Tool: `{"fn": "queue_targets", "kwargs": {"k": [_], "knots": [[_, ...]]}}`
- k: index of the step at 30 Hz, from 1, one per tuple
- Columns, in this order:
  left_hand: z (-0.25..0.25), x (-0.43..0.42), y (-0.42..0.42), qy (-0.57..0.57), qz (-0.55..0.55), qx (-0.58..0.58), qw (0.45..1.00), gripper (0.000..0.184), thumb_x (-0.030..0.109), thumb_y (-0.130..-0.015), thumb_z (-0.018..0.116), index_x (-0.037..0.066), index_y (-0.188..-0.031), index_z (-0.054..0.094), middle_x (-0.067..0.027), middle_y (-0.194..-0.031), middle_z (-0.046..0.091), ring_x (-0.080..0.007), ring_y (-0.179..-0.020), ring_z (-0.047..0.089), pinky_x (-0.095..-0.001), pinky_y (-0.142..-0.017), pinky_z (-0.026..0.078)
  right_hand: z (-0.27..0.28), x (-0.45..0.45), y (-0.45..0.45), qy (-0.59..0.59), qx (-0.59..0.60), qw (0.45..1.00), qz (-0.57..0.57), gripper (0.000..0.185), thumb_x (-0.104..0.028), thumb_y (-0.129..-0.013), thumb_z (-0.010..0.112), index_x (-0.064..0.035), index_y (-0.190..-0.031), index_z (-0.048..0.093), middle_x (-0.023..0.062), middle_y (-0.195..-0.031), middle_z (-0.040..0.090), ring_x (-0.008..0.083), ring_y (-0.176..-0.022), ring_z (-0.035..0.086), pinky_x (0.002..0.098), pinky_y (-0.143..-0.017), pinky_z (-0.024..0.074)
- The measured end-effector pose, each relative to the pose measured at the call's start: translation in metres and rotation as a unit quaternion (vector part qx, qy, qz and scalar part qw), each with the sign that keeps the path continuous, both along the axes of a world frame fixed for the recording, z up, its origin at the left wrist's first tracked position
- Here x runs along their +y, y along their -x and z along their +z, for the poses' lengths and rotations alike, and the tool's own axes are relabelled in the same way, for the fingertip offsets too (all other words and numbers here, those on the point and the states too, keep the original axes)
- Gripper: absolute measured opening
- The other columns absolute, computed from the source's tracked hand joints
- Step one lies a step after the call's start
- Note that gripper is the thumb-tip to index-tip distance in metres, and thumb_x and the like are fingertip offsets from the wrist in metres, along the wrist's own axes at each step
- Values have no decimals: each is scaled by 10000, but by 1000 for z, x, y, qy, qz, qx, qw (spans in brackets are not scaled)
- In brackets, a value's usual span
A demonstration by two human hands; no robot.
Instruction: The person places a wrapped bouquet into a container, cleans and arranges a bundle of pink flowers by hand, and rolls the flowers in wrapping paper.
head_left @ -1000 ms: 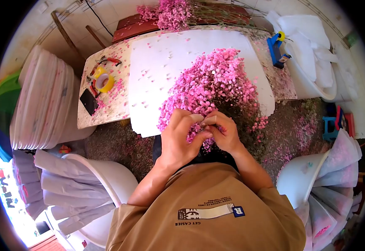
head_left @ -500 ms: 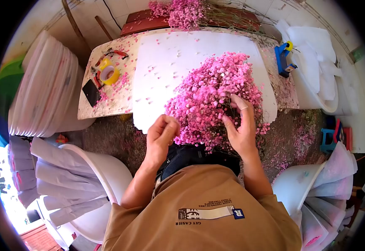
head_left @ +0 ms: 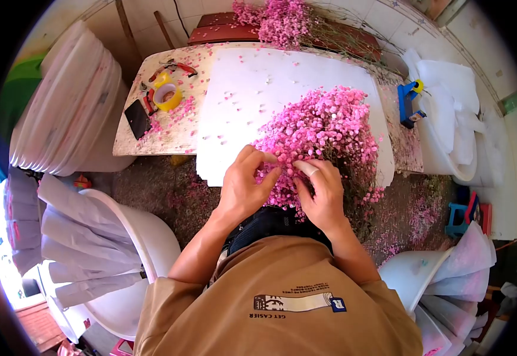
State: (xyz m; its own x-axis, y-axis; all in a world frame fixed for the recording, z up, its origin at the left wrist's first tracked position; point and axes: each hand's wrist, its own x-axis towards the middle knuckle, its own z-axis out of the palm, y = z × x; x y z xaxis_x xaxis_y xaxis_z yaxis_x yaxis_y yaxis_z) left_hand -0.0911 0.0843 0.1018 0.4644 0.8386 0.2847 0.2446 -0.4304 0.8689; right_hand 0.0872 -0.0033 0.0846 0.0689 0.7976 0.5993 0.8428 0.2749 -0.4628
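A large bunch of small pink flowers [head_left: 329, 124] lies over the right part of the white paper sheets [head_left: 234, 107] and hangs past the table's front edge. My left hand [head_left: 245, 181] is at the bunch's lower left side, thumb and fingers curled around some blossoms. Close beside it, my right hand [head_left: 320, 190] touches the front of the bunch, its fingers bent and a pale wrap on one finger. Flowers hide what the fingertips of both hands hold, if anything.
On the table's left are a phone [head_left: 137, 118], yellow tape [head_left: 167, 97] and red-handled pliers [head_left: 181, 66]. A blue tape dispenser [head_left: 408, 105] stands right. More pink flowers [head_left: 285, 24] lie behind. White tubs with wrapping sheets flank me [head_left: 157, 237]; stacked white covers [head_left: 71, 101] stand left.
Half a second ago my hands were apart; now my left hand has moved up to the blossoms and my right hand has come down and left beside it. The whole view has also shifted.
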Motion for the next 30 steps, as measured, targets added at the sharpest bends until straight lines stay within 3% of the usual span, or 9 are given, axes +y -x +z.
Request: {"fn": "queue_targets", "kwargs": {"k": [4,13,16,18,19,24,28,30], "knots": [[-13,-6,-3,32,22,-5,999,188,82,-840,784,10,-995,706,-46,-825,522,-135,-714,501,-287,-638,432,-1,-2,0,18,28,999,-18,425,-20,-807,765,-49,-1212,641,114,-978,660,313,-901,616,432,-812,434],[-16,-7,-2,-2,6,1,1000,101,-14,-881,731,20,-951,668,-15,-837,539,-105,-690,506,-250,-622,419,-5,4,-2,1,-15,1000,-4,240,-52,-802,777,-76,-1021,684,62,-932,664,284,-901,624,440,-865,431],[-25,-2,2,94,24,-193,976,73,19,-986,627,62,-933,601,19,-863,577,-74,-650,482,-212,-565,367,-9,5,-2,13,-5,1000,6,175,-60,-806,775,-83,-959,693,52,-914,665,271,-898,624,438,-892,425],[-23,1,10,318,-8,-327,890,12,75,-1017,583,64,-1011,584,-12,-854,580,-60,-600,437,-203,-510,326,-11,6,-2,-1,18,1000,4,158,-46,-801,775,-88,-930,693,45,-896,662,262,-889,624,429,-909,422],[-14,0,11,372,-38,-359,855,54,97,-1018,554,70,-1063,564,-42,-847,581,-47,-572,407,-198,-478,292,-11,6,-2,-1,19,1000,4,158,-46,-801,775,-88,-930,693,45,-896,662,262,-889,624,429,-909,422],[-16,-7,13,375,-70,-249,890,138,36,-981,522,32,-1100,593,-34,-800,573,-37,-556,389,-202,-483,277,-12,6,-2,-6,29,999,16,178,-27,-798,773,-91,-940,687,50,-897,666,270,-881,629,433,-906,423],[-32,-10,7,291,-15,-209,934,100,11,-961,625,13,-1053,663,43,-779,548,-18,-599,408,-194,-517,298,-15,6,-3,-19,53,998,19,183,-25,-802,774,-88,-948,684,57,-900,668,278,-882,629,436,-911,427],[-30,-12,4,250,-6,-117,961,135,13,-946,682,5,-1081,675,56,-781,524,-16,-661,438,-185,-569,341,-15,5,-4,-8,55,998,19,185,-26,-805,775,-87,-953,682,65,-901,668,286,-877,628,442,-922,431]]}}
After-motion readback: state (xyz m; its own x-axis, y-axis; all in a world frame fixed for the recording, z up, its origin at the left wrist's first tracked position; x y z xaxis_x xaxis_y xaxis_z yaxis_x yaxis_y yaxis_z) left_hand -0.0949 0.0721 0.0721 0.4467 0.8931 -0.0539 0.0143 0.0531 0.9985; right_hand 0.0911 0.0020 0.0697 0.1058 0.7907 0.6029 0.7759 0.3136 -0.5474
